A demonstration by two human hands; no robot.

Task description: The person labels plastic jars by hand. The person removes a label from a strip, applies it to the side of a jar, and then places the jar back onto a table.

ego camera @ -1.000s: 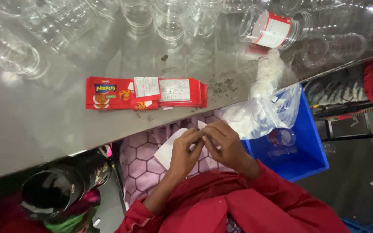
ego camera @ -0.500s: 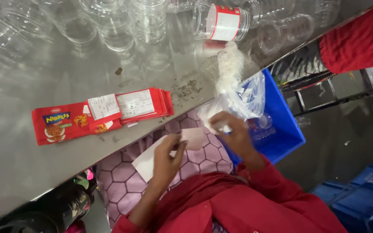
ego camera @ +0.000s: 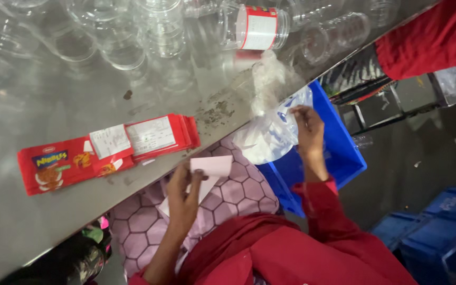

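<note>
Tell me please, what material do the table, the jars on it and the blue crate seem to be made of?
The table looks like brushed metal, probably steel: grey, dull sheen, blurred reflections. The jars seem to be clear plastic, though glass is possible: you see the table through them. The blue crate looks like moulded plastic: one even colour, smooth, slightly glossy walls.

Red wrappers [ego camera: 106, 153], blue crate [ego camera: 339, 153]

My left hand [ego camera: 183, 196] pinches a white slip of paper [ego camera: 210, 165] between thumb and fingers, below the near edge of the steel surface [ego camera: 38, 221]. My right hand [ego camera: 308, 126] touches a clear plastic bag [ego camera: 270, 132] over the blue crate [ego camera: 339, 153]. Red wrappers [ego camera: 106, 150] lie on the surface; clear jars [ego camera: 133, 37] stand farther off.
</note>
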